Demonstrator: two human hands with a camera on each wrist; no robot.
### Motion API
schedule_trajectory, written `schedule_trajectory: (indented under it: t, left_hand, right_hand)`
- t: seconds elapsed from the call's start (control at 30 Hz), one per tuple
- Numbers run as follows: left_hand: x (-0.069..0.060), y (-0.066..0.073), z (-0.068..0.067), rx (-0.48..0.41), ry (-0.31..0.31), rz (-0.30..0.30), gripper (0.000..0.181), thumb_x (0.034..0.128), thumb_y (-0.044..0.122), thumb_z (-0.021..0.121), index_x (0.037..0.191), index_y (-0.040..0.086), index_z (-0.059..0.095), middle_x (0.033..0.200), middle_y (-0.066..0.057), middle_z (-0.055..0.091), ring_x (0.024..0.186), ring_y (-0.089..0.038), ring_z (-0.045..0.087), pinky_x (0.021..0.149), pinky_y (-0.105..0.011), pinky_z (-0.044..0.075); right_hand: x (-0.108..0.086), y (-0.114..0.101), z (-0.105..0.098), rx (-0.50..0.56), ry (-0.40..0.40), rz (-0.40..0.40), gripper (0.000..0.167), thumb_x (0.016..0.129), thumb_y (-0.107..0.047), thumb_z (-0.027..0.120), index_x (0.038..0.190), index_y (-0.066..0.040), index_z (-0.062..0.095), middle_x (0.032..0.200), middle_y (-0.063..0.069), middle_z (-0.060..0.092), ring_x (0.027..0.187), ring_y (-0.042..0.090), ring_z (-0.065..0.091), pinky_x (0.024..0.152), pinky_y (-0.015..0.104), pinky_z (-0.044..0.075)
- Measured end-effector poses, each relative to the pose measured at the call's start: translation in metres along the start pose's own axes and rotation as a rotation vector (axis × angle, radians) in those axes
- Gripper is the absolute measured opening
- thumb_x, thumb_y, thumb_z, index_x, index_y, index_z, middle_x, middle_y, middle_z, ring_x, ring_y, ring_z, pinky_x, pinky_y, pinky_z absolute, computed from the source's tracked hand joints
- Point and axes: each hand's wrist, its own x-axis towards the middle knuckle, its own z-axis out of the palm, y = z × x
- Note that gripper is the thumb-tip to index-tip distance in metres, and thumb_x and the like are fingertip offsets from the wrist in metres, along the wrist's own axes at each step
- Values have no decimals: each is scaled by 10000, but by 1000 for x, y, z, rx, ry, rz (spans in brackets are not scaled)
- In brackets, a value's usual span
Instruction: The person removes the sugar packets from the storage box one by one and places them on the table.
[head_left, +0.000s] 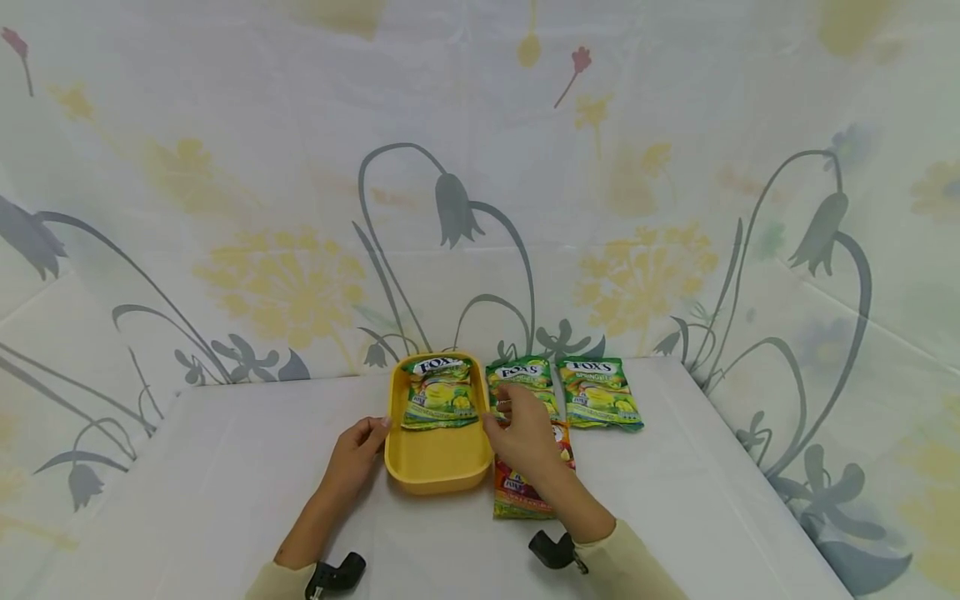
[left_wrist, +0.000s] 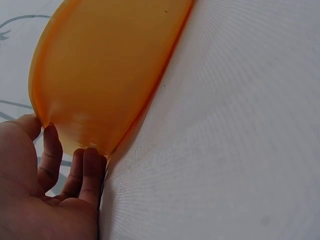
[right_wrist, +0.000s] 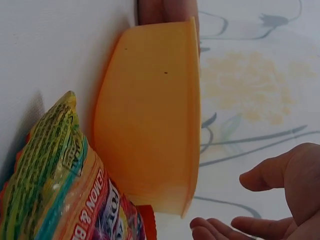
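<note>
A yellow plastic tray (head_left: 438, 462) lies on the white table, a green Fox's candy bag (head_left: 441, 398) inside its far half. At its left side my left hand (head_left: 358, 450) grips the wall; the left wrist view shows the thumb at the rim and fingertips against the outside. My right hand (head_left: 525, 429) hovers by the tray's right rim, over the other bags. Thumb and fingers stand apart with nothing between them in the right wrist view. Beneath that hand and forearm, partly hidden, are a green candy bag (head_left: 521, 371) and a red candy bag (head_left: 517, 500).
Another green candy bag (head_left: 600, 396) lies farther right, near the table's back edge. Behind the white table (head_left: 240, 467) hangs a flower-printed cloth (head_left: 480, 275), which also rises at both sides.
</note>
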Motion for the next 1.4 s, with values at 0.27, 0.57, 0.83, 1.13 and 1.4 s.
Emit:
schedule_trajectory:
  t: [0.27,0.57,0.83,1.13,1.4]
  left_hand:
    - [1,0,0,2,-5,9,457,1111,424,556,1168,-13,677,1218,-137,689,1015,-152,595,880,-217,517]
    - [-1,2,-1,0,-2,14,473,1109,446,551,1160,-6,681,1232,-140,687,1045,-180,606,913,-245,517]
    - [0,0,0,19,-4,8,482,1103,474,548,1137,15,691,1203,-105,690,1027,-155,597,913,-245,511]
    - [-2,-2,-1,26,3,20,468,1103,462,555,1133,15,690,1114,-87,673,1000,-170,574,873,-249,500]
    - [0,-1,-1,20,-3,27,444,1113,423,551,1151,1,687,1164,-112,692,1008,-161,592,875,-228,514]
  right_hand:
    - [9,-1,12,21,-23,11,502,993,-126,721,1434,58,567,1346,236,646,1179,396,676,984,511,587]
    - [19,-5,24,75,-39,-48,488,992,-101,693,1425,83,563,1375,264,618,1188,405,669,1005,518,574]
    - [26,-1,38,60,-157,6,577,1025,-135,661,1520,86,463,1472,279,562,1328,443,587,1088,571,509]
    - [34,1,53,-26,-339,71,761,1041,-245,617,1612,108,260,1640,343,313,1519,492,337,1213,616,350]
    - [35,-3,58,20,-390,129,800,1055,-252,598,1632,110,179,1671,355,233,1551,489,276,1238,609,308]
